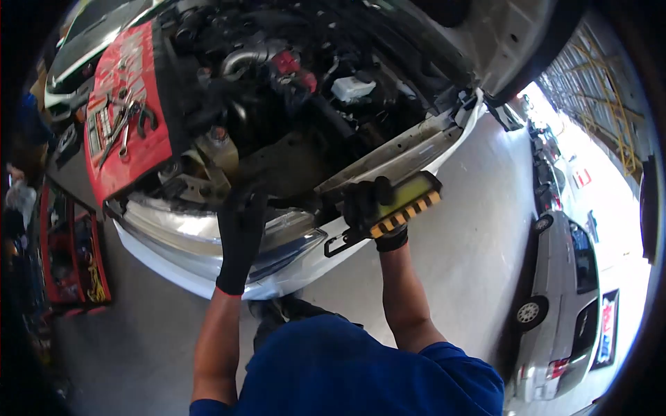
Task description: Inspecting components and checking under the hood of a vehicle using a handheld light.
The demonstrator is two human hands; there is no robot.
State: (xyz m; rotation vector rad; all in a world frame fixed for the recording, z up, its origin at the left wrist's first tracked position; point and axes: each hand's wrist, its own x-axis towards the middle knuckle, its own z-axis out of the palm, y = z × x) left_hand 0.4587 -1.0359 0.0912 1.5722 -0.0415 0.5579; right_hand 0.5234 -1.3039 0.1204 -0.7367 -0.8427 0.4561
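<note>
In a black glove, my right hand is closed around a rectangular work light in yellow and black, with a striped edge. A dark metal bracket sticks out below that hand. My left hand, also in a black glove, reaches over the front edge of the open engine bay, just behind the headlight. Its fingers blend into the dark parts there, so their grip is hidden. Before both hands lies the engine, with a metal pipe and a red part.
A red fender cover at the left bears wrenches and other tools. A red tool cart stands on the floor to the left. The raised hood hangs at upper right. A silver van is parked at far right.
</note>
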